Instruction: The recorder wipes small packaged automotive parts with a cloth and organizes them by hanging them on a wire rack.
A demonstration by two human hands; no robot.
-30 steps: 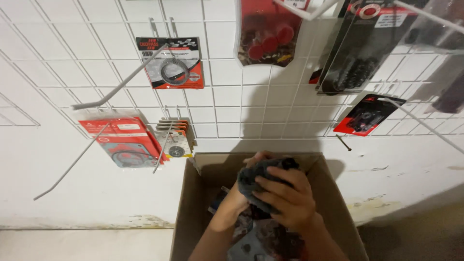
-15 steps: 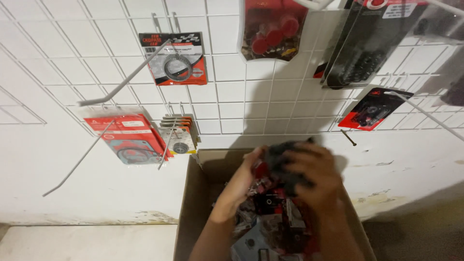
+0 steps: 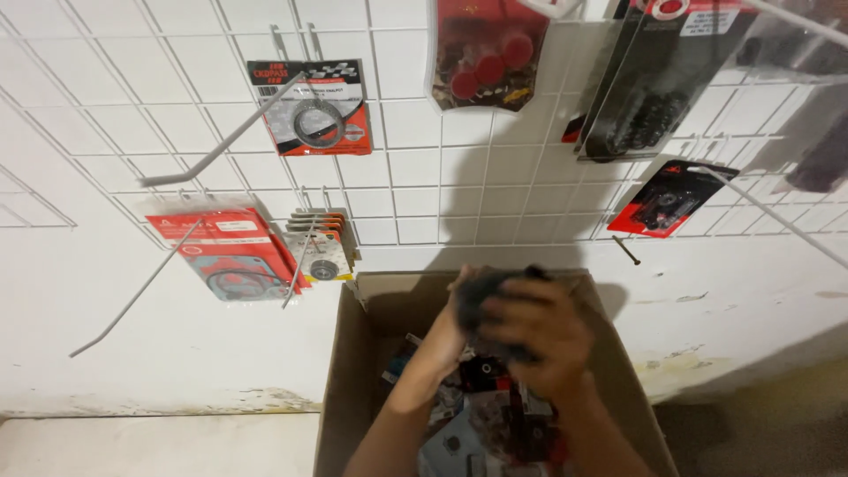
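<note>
In the head view, both hands are raised over an open cardboard box (image 3: 353,371) that stands on the floor against a white wall. The right hand (image 3: 534,340) wraps over a dark, rounded bundle (image 3: 481,296), its fingers (image 3: 512,311) curled and pressed onto the bundle's top and front. The left hand (image 3: 450,331) comes up from below and cups the bundle's left side; its fingers are mostly hidden behind the bundle, so I cannot tell how they lie. The bundle sits above the middle of the box, nearer its back wall, blurred and hard to make out in detail.

Inside the box, below the hands, lie mixed packets (image 3: 477,424) in red, black and grey. On the wall hangs a white wire grid (image 3: 406,177) with long hooks. A red carded ring (image 3: 311,108) hangs at upper left, red gasket packs (image 3: 228,256) lower left, and a small stack of bearing cards (image 3: 322,247) just beside them, near the box's back left corner.
</note>
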